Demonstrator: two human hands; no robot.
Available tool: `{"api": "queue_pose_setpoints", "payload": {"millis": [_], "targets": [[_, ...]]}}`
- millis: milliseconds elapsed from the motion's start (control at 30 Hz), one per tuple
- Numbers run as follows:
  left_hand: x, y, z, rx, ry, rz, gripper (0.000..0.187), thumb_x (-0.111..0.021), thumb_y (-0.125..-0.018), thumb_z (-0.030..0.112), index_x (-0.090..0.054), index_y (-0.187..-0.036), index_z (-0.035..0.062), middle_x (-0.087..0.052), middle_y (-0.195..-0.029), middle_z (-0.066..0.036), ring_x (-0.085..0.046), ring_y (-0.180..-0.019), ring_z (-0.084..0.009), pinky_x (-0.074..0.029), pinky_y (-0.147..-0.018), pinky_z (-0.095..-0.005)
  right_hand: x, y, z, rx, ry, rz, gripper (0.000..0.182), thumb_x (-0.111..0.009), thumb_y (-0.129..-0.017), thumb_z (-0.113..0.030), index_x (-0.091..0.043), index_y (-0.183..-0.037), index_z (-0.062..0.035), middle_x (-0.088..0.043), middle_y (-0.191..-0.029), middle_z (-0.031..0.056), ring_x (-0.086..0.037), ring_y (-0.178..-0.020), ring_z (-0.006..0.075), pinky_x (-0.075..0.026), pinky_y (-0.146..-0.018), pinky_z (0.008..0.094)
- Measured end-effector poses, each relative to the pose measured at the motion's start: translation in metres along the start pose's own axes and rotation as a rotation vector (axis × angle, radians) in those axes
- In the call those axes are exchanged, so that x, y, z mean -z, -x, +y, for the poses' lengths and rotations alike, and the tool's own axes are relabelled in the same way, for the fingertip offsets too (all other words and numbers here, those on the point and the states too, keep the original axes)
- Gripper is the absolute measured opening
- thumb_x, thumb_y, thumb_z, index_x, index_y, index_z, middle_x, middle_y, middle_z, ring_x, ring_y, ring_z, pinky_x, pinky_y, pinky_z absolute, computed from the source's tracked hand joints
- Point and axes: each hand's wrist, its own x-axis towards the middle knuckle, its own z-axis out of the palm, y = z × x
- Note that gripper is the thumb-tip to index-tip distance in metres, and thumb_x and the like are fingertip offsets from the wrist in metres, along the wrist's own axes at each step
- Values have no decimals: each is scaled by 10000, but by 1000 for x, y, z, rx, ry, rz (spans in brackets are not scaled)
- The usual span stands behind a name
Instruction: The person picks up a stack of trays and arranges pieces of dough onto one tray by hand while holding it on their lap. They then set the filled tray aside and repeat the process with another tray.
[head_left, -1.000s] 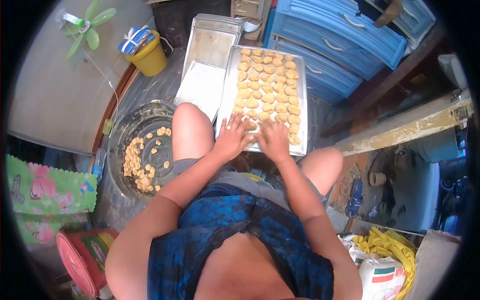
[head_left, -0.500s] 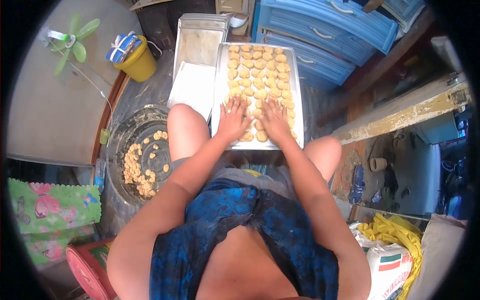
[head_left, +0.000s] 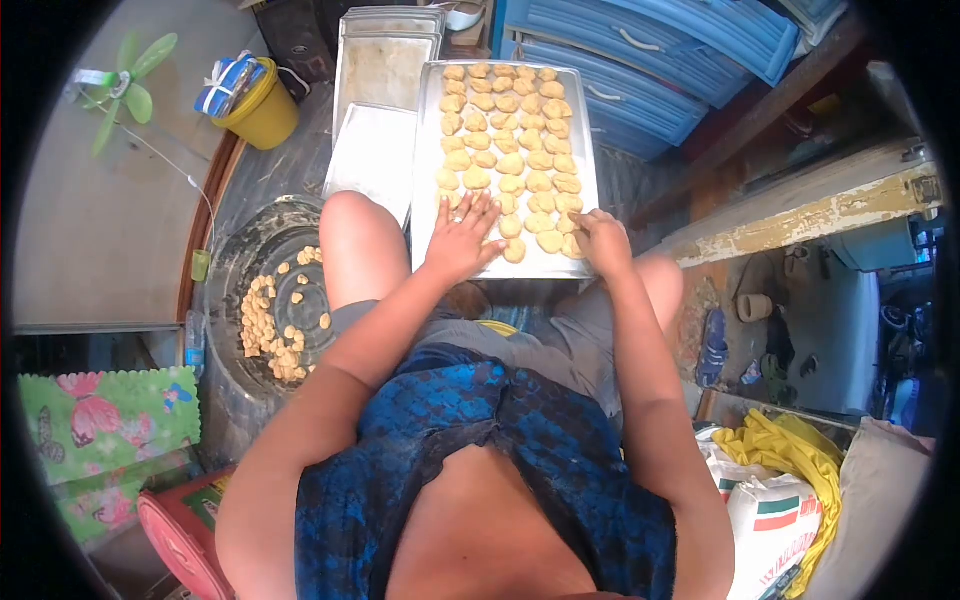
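A metal baking tray (head_left: 427,150) lies before my knees, carrying rows of yellowish, flattened dough pieces (head_left: 510,163). My left hand (head_left: 463,240) rests open, fingers spread, over the dough pieces at the tray's near left, hiding some of them. At the near right edge of the tray, my right hand (head_left: 606,245) has its fingers bent in, close against a dough piece (head_left: 571,246). Whether the fingers hold that piece or the rim is hidden. Left of my knee, a wide dark basin (head_left: 225,300) contains many smaller dough lumps (head_left: 262,320).
More metal trays (head_left: 385,85) lie behind on the left. A yellow bucket (head_left: 268,115) and a green fan (head_left: 125,88) are farther left. Blue drawers (head_left: 640,60) stand at the back. Right are a wooden beam (head_left: 800,210) and a white sack (head_left: 765,530).
My right hand has moved from flat on the dough pieces to the tray's right edge, its fingers now bent. The left hand stays spread on the dough. The view has shifted slightly.
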Motion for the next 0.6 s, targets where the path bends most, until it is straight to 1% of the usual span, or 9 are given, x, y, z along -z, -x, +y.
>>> {"api": "queue_pose_setpoints", "payload": {"millis": [133, 200, 233, 333, 400, 433, 500, 533, 600], "targets": [[-2, 0, -2, 4, 17, 22, 624, -402, -885, 525, -349, -1389, 160, -252, -1478, -78, -202, -1370, -275, -70, -1106, -514, -3, 4, 14, -27, -142, 24, 292, -631, -719, -146, -677, -1002, -95, -578, -858, 122, -565, -866, 293, -446, -792, 368], [-1, 1, -2, 7, 19, 25, 626, -404, -884, 526, -348, -1389, 160, -254, -1477, -79, -206, -1368, -277, -71, -1106, -515, 1, 7, 13, -69, -316, 24, 290, -648, -705, -154, -677, -984, -80, -558, -870, 118, -567, -841, 286, -454, -759, 361], [-1, 1, -2, 2, 22, 27, 628, -405, -883, 527, -347, -1389, 159, -257, -1476, -80, -210, -1367, -279, -72, -1105, -515, 0, 7, 15, -68, -317, 23, 290, -648, -705, -154, -677, -984, -80, -558, -870, 118, -567, -841, 286, -454, -759, 361], [-2, 0, -2, 13, 30, 23, 628, -410, -881, 526, -352, -1388, 158, -262, -1473, -82, -216, -1364, -283, -74, -1105, -516, 1, -3, 18, 36, -214, 43, 280, -658, -713, -156, -671, -980, -73, -545, -869, 123, -568, -803, 286, -461, -734, 356], [-2, -1, -2, 12, 29, 30, 625, -412, -882, 524, -356, -1386, 158, -264, -1472, -85, -218, -1363, -285, -74, -1104, -517, 4, -20, 12, -113, -343, 123, 294, -669, -719, -161, -660, -999, -71, -545, -897, 130, -568, -810, 297, -459, -738, 360], [-2, 0, -1, 11, 28, 29, 623, -413, -882, 523, -360, -1384, 158, -267, -1470, -87, -220, -1362, -287, -75, -1103, -519, 4, -30, 11, -110, -341, 123, 294, -669, -719, -161, -660, -999, -71, -545, -897, 130, -568, -810, 297, -459, -738, 360], [-5, 1, -1, 2, 30, 42, 624, -418, -878, 524, -364, -1381, 158, -269, -1469, -89, -223, -1361, -287, -78, -1102, -520, 4, -48, 9, -113, -259, 187, 322, -668, -729, -151, -645, -1041, -75, -538, -934, 117, -558, -825, 262, -454, -742, 330], [-5, 1, -3, -7, 30, 56, 625, -424, -875, 524, -369, -1378, 157, -272, -1467, -91, -225, -1360, -288, -80, -1101, -521, -1, -54, 14, -106, -259, 188, 322, -668, -729, -151, -645, -1041, -75, -538, -934, 117, -558, -825, 262, -454, -742, 330], [-4, 3, -2, -5, 33, 56, 627, -430, -871, 523, -374, -1375, 154, -276, -1465, -92, -227, -1359, -289, -84, -1100, -522, -14, -69, 28, -106, -134, 40, 340, -701, -699, -188, -652, -1025, -105, -530, -989, 113, -549, -943, 278, -445, -822, 353]]}}
